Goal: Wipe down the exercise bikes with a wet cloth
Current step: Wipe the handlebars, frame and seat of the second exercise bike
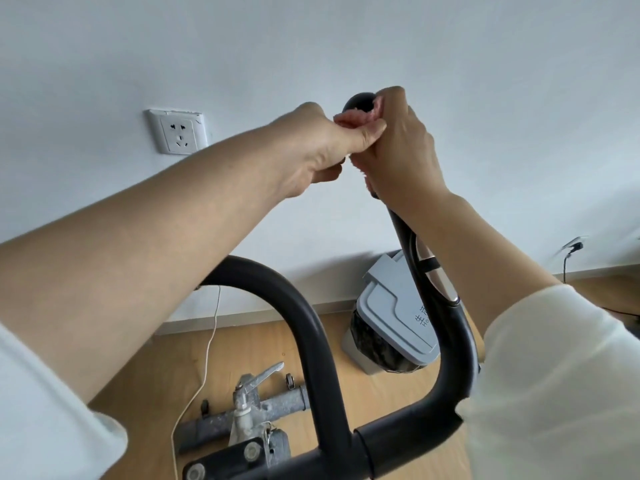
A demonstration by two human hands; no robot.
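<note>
Hands, left [311, 150] and right [401, 150], on cloth [356, 116] around handlebar [459, 341].

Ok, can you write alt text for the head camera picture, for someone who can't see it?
The left hand and right hand hold a pink cloth around the top end of a bike's black handlebar. Behind are a white wall with a socket, and a grey bin on the floor.
</note>
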